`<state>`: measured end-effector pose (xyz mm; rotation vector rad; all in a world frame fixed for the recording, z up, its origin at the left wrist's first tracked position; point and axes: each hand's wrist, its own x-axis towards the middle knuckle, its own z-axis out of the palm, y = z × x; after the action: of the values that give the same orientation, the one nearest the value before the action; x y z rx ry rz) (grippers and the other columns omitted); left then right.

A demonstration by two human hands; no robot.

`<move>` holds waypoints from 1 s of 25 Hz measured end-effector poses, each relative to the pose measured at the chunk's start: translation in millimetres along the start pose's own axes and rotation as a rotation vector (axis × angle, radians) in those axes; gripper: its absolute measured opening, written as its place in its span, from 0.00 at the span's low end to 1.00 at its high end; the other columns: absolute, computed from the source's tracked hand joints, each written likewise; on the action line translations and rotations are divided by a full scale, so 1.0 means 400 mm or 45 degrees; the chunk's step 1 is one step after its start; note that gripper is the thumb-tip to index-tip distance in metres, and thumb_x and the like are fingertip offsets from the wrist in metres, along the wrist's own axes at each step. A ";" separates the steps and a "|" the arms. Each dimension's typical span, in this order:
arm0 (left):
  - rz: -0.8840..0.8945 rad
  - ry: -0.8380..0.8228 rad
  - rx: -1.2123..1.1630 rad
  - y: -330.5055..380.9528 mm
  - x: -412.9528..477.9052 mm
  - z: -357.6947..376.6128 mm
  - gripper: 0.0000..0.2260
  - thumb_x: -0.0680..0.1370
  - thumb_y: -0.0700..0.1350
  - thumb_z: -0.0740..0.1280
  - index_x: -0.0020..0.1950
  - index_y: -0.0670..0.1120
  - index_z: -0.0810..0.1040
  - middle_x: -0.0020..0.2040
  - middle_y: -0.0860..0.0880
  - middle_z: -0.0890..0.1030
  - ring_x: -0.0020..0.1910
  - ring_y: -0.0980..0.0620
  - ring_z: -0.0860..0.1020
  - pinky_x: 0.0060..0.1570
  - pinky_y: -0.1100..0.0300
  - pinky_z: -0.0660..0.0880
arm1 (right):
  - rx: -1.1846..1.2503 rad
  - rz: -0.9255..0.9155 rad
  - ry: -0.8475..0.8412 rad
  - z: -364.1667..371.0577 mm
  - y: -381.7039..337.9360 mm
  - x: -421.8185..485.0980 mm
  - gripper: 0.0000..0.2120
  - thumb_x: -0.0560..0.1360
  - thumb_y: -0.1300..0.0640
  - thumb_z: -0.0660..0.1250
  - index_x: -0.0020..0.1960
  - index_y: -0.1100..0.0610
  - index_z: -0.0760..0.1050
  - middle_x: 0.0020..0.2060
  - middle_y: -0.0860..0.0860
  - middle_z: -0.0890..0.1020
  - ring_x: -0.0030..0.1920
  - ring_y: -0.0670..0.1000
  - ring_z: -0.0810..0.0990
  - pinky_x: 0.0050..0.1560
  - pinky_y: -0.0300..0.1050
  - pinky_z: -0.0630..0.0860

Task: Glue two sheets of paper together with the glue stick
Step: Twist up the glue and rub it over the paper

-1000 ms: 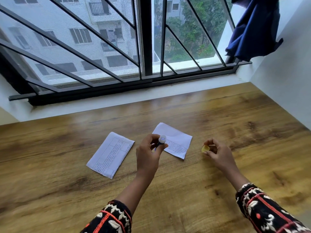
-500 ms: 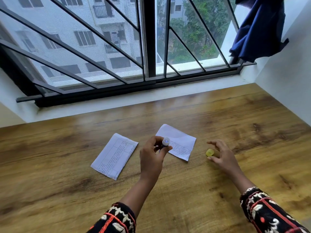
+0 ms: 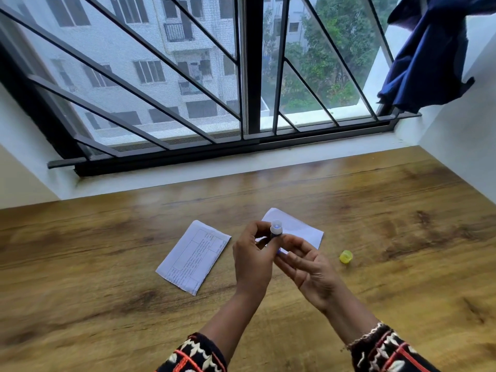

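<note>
While the person stands at the wooden table (image 3: 375,210) under the barred window (image 3: 188,76), both hands are raised together above it. The left hand (image 3: 252,261) holds the glue stick (image 3: 276,230) upright, its fingers (image 3: 259,229) closed around the dark body, and the open white tip points up. The right hand (image 3: 308,267) is just beside it, palm turned up, and its fingers (image 3: 291,241) touch the lower part of the stick; I cannot tell if they really grip it. The yellow cap (image 3: 346,256) lies alone on the table, to the right of the hands and apart from them. One sheet of paper (image 3: 193,256), with a printed form on it, lies flat to the left of the hands. The second sheet (image 3: 300,229) lies behind the hands and is partly hidden by them. The two sheets are apart, not touching. A dark blue cloth (image 3: 429,55) hangs at the right corner of the window.
</note>
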<state>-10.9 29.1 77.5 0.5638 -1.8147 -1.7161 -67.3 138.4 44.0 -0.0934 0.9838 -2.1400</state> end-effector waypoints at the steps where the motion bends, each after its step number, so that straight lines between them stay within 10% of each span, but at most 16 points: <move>1: -0.005 0.017 -0.022 0.003 0.001 -0.002 0.06 0.69 0.35 0.73 0.39 0.44 0.78 0.36 0.50 0.82 0.37 0.58 0.80 0.39 0.68 0.76 | 0.041 0.014 0.003 0.006 0.008 0.004 0.14 0.62 0.71 0.66 0.46 0.61 0.79 0.43 0.54 0.86 0.45 0.52 0.84 0.44 0.43 0.81; 12: -0.009 0.053 -0.146 0.033 -0.011 -0.010 0.10 0.66 0.32 0.74 0.36 0.45 0.78 0.34 0.49 0.81 0.34 0.59 0.79 0.35 0.69 0.75 | 0.254 0.036 0.081 0.041 0.046 0.027 0.10 0.66 0.61 0.65 0.44 0.59 0.82 0.40 0.53 0.85 0.39 0.47 0.83 0.39 0.35 0.80; 17: -0.032 -0.033 -0.151 0.036 -0.027 -0.018 0.06 0.69 0.33 0.73 0.38 0.43 0.78 0.33 0.51 0.82 0.31 0.57 0.79 0.29 0.67 0.75 | 0.026 0.160 0.248 0.073 0.047 0.028 0.14 0.70 0.48 0.64 0.35 0.55 0.82 0.24 0.49 0.76 0.24 0.45 0.74 0.24 0.35 0.72; 25: -0.006 0.029 -0.134 0.050 -0.025 -0.039 0.09 0.68 0.32 0.73 0.38 0.46 0.79 0.36 0.49 0.82 0.37 0.57 0.81 0.37 0.67 0.77 | 0.183 0.123 -0.007 0.066 0.059 0.001 0.14 0.67 0.57 0.69 0.52 0.59 0.79 0.42 0.53 0.84 0.42 0.48 0.83 0.45 0.39 0.80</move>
<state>8.3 25.7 96.5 0.5421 -1.6970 -1.7892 -43.7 112.4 46.5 0.0177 0.8119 -2.1131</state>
